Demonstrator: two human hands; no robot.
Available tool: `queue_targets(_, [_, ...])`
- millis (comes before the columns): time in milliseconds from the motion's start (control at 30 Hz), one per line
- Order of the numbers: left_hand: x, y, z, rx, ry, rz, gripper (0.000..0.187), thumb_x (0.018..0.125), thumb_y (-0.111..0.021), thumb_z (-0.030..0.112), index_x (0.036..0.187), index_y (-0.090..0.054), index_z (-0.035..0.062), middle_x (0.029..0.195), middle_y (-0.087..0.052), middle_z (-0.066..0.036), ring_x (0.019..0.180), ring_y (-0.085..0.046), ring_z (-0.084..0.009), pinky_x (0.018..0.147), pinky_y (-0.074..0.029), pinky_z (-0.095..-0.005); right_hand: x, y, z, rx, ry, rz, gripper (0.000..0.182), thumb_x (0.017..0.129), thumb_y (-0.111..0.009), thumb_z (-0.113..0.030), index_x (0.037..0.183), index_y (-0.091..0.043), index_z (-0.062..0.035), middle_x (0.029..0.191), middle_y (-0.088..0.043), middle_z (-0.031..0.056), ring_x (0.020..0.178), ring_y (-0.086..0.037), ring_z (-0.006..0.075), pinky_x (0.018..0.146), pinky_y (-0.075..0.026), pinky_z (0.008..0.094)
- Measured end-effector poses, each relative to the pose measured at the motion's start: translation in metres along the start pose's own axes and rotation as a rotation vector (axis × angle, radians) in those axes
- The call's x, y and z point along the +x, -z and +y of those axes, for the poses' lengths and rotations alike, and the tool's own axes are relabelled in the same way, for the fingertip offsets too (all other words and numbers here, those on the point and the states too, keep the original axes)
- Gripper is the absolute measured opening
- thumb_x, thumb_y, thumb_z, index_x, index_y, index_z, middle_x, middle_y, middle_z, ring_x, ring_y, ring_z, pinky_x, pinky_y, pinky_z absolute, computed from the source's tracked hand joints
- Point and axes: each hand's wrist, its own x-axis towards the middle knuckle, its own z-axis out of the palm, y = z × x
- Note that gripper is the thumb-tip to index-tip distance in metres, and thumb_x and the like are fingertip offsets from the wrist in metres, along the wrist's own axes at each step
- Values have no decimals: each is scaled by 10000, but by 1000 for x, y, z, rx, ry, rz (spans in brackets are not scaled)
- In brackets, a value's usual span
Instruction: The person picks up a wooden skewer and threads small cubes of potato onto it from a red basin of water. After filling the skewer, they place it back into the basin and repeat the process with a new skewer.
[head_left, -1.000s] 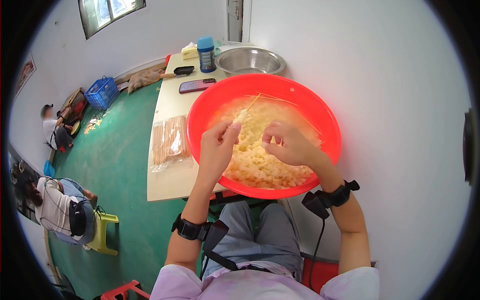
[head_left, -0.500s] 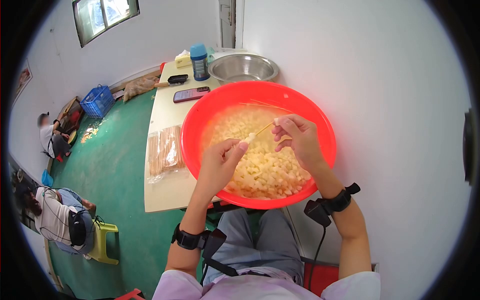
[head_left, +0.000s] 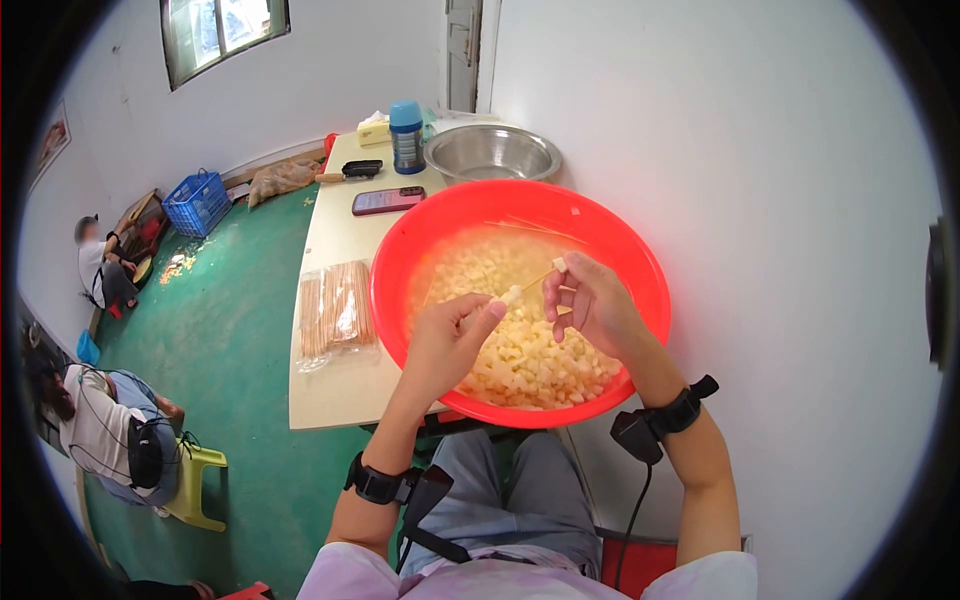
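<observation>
A big red basin (head_left: 440, 215) full of pale yellow cubes (head_left: 525, 355) stands at the near end of a cream table (head_left: 335, 250). Above the cubes my left hand (head_left: 448, 340) pinches a thin wooden skewer (head_left: 530, 285) that carries one cube near my fingertips. At the skewer's far tip my right hand (head_left: 592, 305) pinches another pale cube (head_left: 559, 265). Several loose skewers lie in the basin's far part.
A clear bag of skewers (head_left: 335, 305) lies left of the basin. Behind it are a phone (head_left: 388, 200), a steel bowl (head_left: 490, 152), a blue-lidded bottle (head_left: 406, 135) and a black object (head_left: 360, 168). Two people sit on the green floor at left, near a blue crate (head_left: 195, 202).
My right hand rose from the cube pile with a cube and met the skewer's tip. My left hand tilted the skewer toward the right and drew it nearer.
</observation>
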Motion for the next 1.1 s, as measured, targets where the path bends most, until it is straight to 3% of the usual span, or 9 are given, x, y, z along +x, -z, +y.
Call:
queue_targets(400, [-3,4,5,-77,-2,-58,282,822,-574,235,874,-595,-41,606,-526,-42,569,-449,-72,517,-380,-229,1,12,-3,151,-263,-265,266,885,-394,-358,799,-459,-115,749,-513,29,682,-541,144,451,-484,252])
queue_targets(700, [-1,4,7,-3,17,-48,297,833,-551,263,871,-599,-27,561,-473,-38,533,-417,-75,498,-355,-237,0,5,-1,-112,37,50,186,860,-497,-249,908,-528,-72,737,-527,15,665,-538,112,448,-490,248])
queue_targets(800, [-2,1,3,-13,-4,-11,298,835,-547,270,867,-603,-20,537,-441,-21,517,-392,-71,479,-332,-241,-1,3,-4,-2,35,4,193,851,-517,-204,959,-549,-47,720,-535,15,652,-540,106,449,-489,247])
queue_targets(1100, [-2,3,5,-26,56,-67,291,839,-542,269,858,-609,-13,525,-394,20,494,-339,-42,446,-286,-225,-2,4,-2,-168,179,41,169,817,-559,-106,947,-546,1,730,-546,41,653,-545,104,505,-529,262])
